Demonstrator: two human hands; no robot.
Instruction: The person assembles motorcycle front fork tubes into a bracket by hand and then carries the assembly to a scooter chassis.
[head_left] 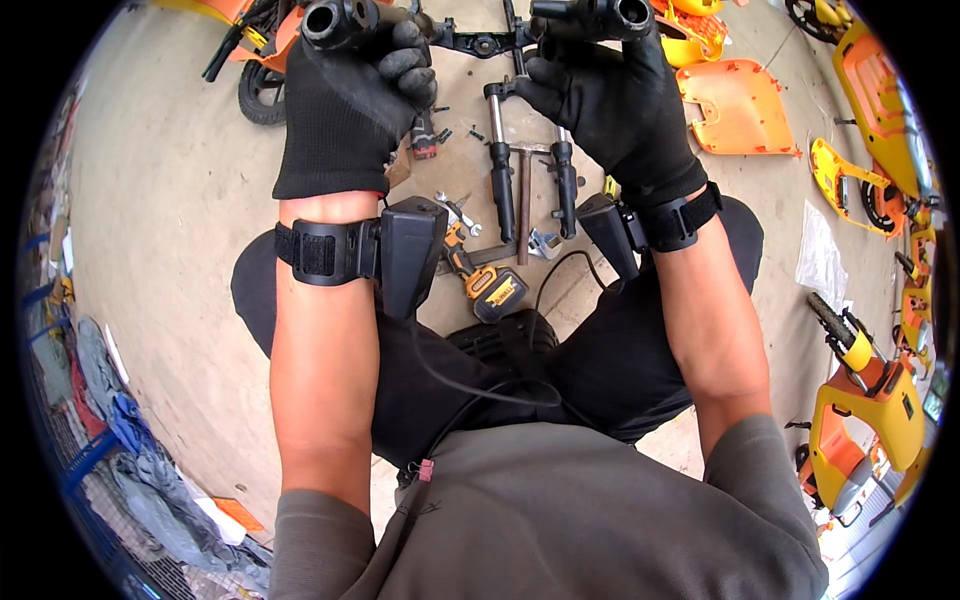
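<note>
My left hand (350, 110), in a black knit glove, is closed round a black tube (345, 22) whose hollow round end faces me. My right hand (615, 110), gloved alike, grips a similar black tube (600, 15), also with an open end. Between the hands shows a black crosspiece (485, 43) with a round centre; whether it joins the tubes I cannot tell. Below it on the floor lie two fork legs (502, 180) with silver upper tubes and black lower parts. A hammer (525, 200) with a long brown handle lies between them.
A yellow and black cordless drill (485, 280), wrenches (460, 215) and a red and black power tool (424, 135) lie near my knees. Orange panels (740, 105) and yellow scooter bodies (865, 420) stand or lie rightward. A wheel (262, 95) is at far left; cloths (165, 500) lie leftward.
</note>
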